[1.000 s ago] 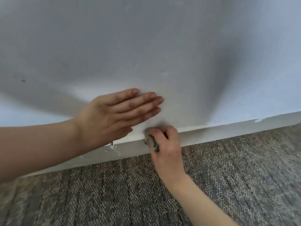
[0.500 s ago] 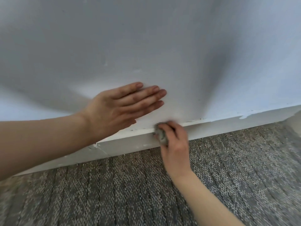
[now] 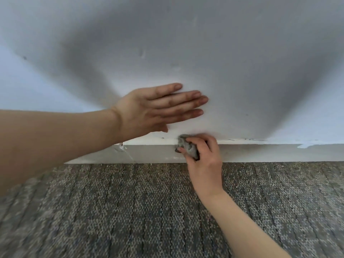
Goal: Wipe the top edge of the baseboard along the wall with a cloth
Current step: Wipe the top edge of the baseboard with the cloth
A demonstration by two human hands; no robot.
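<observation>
A white baseboard runs along the foot of a pale wall. My right hand grips a small bunched grey cloth and holds it against the baseboard's top edge near the middle of the view. My left hand lies flat on the wall just above and left of the cloth, fingers straight and pointing right. Dark specks dot the top edge to the right of the cloth.
Grey patterned carpet covers the floor below the baseboard. A chipped joint breaks the baseboard left of the cloth, partly behind my left forearm. A patch of flaked paint marks the top edge at the right.
My right hand has slid the cloth rightward along the baseboard's top edge. My left hand has shifted right along the wall with it. The view has turned level with the baseboard.
</observation>
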